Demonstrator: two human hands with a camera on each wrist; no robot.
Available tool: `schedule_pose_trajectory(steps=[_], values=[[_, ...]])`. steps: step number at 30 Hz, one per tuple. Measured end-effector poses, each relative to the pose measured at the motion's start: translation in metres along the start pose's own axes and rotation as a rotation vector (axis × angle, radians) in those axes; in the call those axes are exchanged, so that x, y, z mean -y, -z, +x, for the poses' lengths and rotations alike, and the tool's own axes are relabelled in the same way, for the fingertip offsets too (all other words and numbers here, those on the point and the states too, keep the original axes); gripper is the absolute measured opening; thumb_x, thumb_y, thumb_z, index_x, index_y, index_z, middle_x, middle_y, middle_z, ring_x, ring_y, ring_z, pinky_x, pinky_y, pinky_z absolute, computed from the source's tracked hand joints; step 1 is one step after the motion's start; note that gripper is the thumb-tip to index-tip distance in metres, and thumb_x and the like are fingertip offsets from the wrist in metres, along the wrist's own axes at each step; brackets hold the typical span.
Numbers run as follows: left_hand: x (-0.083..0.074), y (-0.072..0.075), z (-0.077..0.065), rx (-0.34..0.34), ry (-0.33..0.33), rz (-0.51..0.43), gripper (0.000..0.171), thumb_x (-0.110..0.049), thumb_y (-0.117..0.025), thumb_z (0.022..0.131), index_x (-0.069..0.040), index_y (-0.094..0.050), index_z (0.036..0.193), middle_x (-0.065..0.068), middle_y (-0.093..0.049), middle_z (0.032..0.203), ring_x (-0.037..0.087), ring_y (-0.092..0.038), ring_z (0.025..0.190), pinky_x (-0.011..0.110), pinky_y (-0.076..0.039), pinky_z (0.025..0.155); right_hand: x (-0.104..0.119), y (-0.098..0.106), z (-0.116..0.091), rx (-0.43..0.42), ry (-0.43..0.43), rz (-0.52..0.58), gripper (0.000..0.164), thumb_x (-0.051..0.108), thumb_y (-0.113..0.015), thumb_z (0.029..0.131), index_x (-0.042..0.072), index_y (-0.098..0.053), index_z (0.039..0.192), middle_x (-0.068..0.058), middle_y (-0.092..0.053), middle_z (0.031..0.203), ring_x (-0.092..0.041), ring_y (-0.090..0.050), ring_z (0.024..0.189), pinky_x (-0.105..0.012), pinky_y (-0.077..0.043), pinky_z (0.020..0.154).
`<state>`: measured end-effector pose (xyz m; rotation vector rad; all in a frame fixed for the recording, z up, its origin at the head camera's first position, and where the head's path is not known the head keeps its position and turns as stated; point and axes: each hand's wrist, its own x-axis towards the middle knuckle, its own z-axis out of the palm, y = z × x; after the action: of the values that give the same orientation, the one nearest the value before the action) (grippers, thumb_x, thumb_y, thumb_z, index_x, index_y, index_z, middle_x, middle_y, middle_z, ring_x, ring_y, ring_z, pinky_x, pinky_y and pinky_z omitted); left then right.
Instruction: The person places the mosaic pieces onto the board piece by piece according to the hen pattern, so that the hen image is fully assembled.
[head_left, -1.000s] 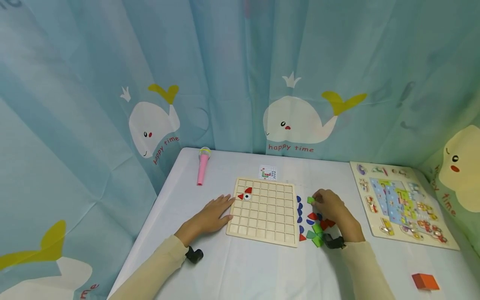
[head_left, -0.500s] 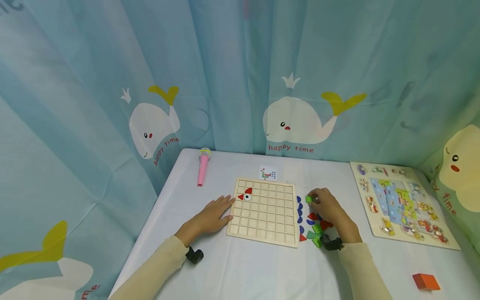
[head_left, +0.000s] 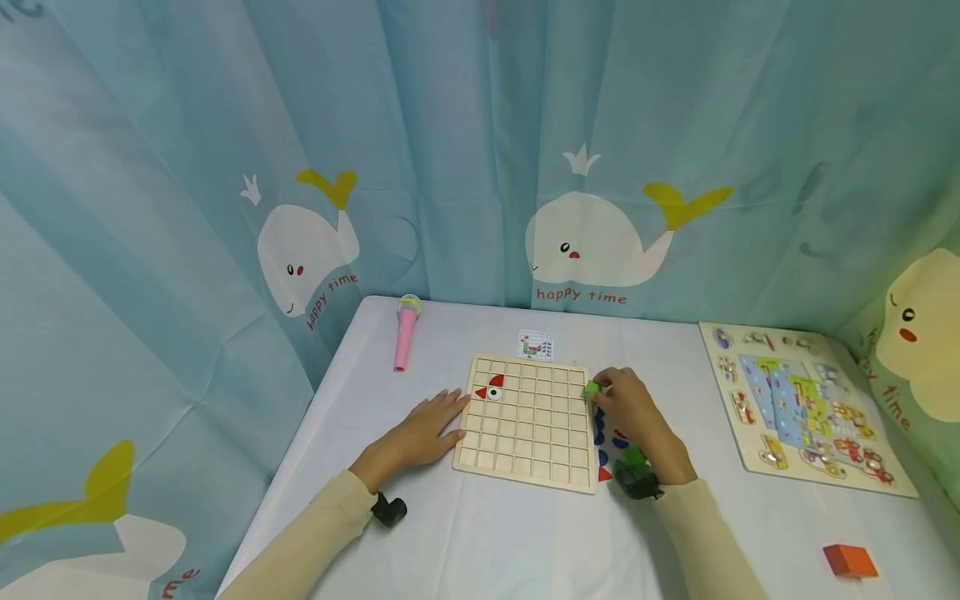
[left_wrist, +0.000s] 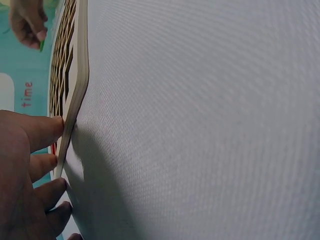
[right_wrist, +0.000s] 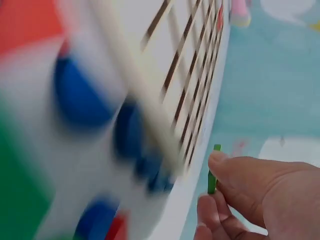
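Note:
My right hand (head_left: pixel 628 407) pinches a small green square tile (head_left: pixel 592 389) between thumb and fingers, over the right edge of the wooden grid board (head_left: pixel 528 425). In the right wrist view the green tile (right_wrist: pixel 213 170) is seen edge-on at the fingertips. My left hand (head_left: pixel 423 429) lies with fingers extended, fingertips touching the board's left edge; the left wrist view shows the fingers (left_wrist: pixel 47 131) along that edge. Near the board's upper left corner, a red quarter-round piece (head_left: pixel 497 381), a red triangle (head_left: pixel 482 392) and an eye tile (head_left: pixel 495 393) sit in cells.
Blue half-round pieces (head_left: pixel 598 425), a red triangle (head_left: pixel 605 474) and green tiles (head_left: pixel 634 455) lie right of the board, partly hidden by my right arm. A picture card (head_left: pixel 536 345) lies behind it. Around stand a pink toy microphone (head_left: pixel 405 333), a picture puzzle (head_left: pixel 806 408) and an orange block (head_left: pixel 851 562).
My right hand has carried the green tile leftward from beyond the blue pieces to the board's right edge. My left hand has stayed in place.

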<state>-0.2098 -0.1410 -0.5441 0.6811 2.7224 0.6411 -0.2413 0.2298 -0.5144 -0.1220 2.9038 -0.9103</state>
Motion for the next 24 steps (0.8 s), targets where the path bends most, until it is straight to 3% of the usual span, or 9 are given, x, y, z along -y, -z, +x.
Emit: schedule_pose_trajectory(steps=[5,13,17,24], values=[[-0.001,0.001,-0.001,-0.003,0.005,-0.011,0.063,-0.036,-0.052,0.111,-0.016,-0.032,0.167,0.01,-0.028,0.174,0.033,-0.02,0.163,0.056,-0.019,0.131,0.034,-0.02,0.002,0.022,0.098,0.042,0.029,0.004,-0.069,0.1,-0.011,-0.063,0.124,-0.03,-0.058,0.123,-0.037,-0.066,0.105,-0.048,-0.06,0.087],[-0.001,0.001,0.0,-0.006,0.013,-0.009,0.062,-0.035,-0.054,0.111,-0.016,-0.034,0.167,0.011,-0.029,0.173,0.034,-0.022,0.162,0.056,-0.02,0.131,0.084,-0.063,0.001,0.073,0.179,0.007,0.026,0.01,-0.076,0.098,-0.002,-0.067,0.119,-0.015,-0.062,0.115,-0.026,-0.066,0.099,-0.041,-0.06,0.087],[0.0,0.0,0.001,-0.007,0.005,-0.002,0.062,-0.035,-0.054,0.111,-0.016,-0.035,0.166,0.011,-0.03,0.173,0.034,-0.023,0.162,0.057,-0.021,0.13,0.099,-0.08,-0.001,0.044,0.246,-0.048,0.025,0.01,-0.079,0.095,0.0,-0.068,0.115,-0.012,-0.063,0.109,-0.023,-0.067,0.094,-0.037,-0.061,0.081],[0.001,0.0,0.001,-0.002,-0.007,0.007,0.063,-0.036,-0.054,0.11,-0.015,-0.034,0.167,0.012,-0.031,0.173,0.035,-0.024,0.162,0.058,-0.021,0.13,0.109,-0.095,0.0,0.002,0.29,-0.082,0.013,0.007,-0.079,0.094,0.004,-0.071,0.105,-0.008,-0.063,0.101,-0.019,-0.064,0.086,-0.033,-0.061,0.077]])
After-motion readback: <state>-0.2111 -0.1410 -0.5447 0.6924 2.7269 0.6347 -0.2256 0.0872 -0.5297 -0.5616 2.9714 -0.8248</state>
